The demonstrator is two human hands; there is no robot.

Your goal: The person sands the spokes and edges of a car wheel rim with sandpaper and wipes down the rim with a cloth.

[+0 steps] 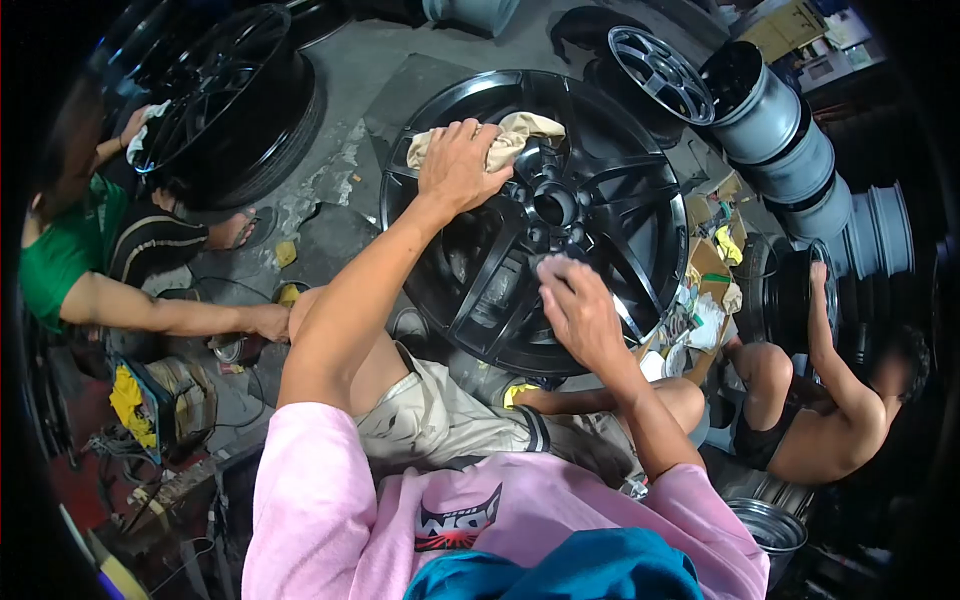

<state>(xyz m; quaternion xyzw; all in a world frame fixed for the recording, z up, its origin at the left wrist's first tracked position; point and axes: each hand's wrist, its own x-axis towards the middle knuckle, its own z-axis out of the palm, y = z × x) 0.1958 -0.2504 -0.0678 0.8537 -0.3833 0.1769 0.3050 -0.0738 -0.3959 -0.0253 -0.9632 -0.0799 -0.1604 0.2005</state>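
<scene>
A large black alloy wheel point(478, 240) with several spokes lies face up before my knees. On its upper left part, my left hand point(463, 168) is closed over a bunched beige cloth point(530, 130), pressing it against the rim and spokes. Lower down, my right hand point(582, 312) is at a spoke just below the center hub point(553, 204). Its fingers are bent and close together, with slightly blurred, pale tips. Whatever they hold, if anything, is too small or hidden to make out.
At left, a person in a green shirt point(70, 250) wipes another black wheel point(215, 100). A shirtless person point(830, 420) sits at right by a wheel. Stacked silver rims point(780, 140) stand behind. Cardboard and scraps point(708, 290) lie right of my wheel; a box with yellow cloth point(135, 405) is lower left.
</scene>
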